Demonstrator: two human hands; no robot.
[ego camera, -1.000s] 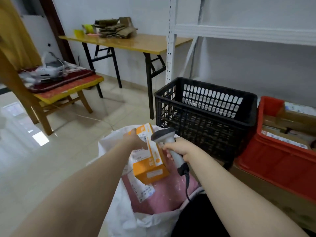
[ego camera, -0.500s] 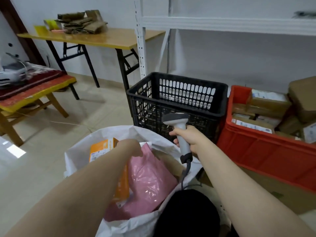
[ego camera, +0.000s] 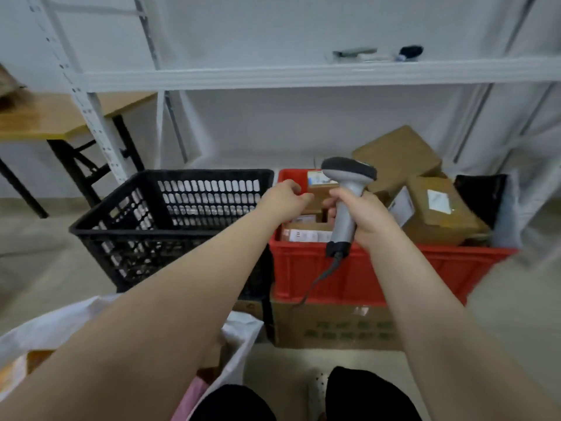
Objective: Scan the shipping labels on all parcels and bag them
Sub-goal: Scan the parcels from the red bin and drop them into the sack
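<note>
Two crates stand side by side before us on the floor under a white metal rack (ego camera: 273, 75). At far left a yellow-topped folding table (ego camera: 45, 121) on black legs shows at the edge. Low at left lies our white sack (ego camera: 239, 335), thin and crinkled, with an orange box (ego camera: 18, 372) and a pink mailer (ego camera: 189, 399) inside it. Next comes the black crate (ego camera: 170, 214), hard plastic with slotted lattice walls. Our left hand (ego camera: 285, 200) reaches over the near left corner of the red crate (ego camera: 358, 275), fingers curled and loosely closed at the edge of a small brown carton (ego camera: 320, 194); we cannot tell whether they grip it. The red crate has smooth ribbed walls and sits on a flat cardboard box (ego camera: 334, 328) with green print. Its parcels are brown cardboard cartons, rectangular, with white shipping labels, piled above the rim toward the right; the labelled one (ego camera: 437, 208) leans tilted. Our right hand (ego camera: 361, 220) is wrapped tight around the grey handle of the scanner (ego camera: 346, 202), its dark rounded head up, its cable hanging down over the crate's front wall. A black plastic bag (ego camera: 482, 192) stands at the crate's far right end.

Half a second ago our left hand was down in the sack by the orange box; now it has come across to the red crate, and our view has swung right.
</note>
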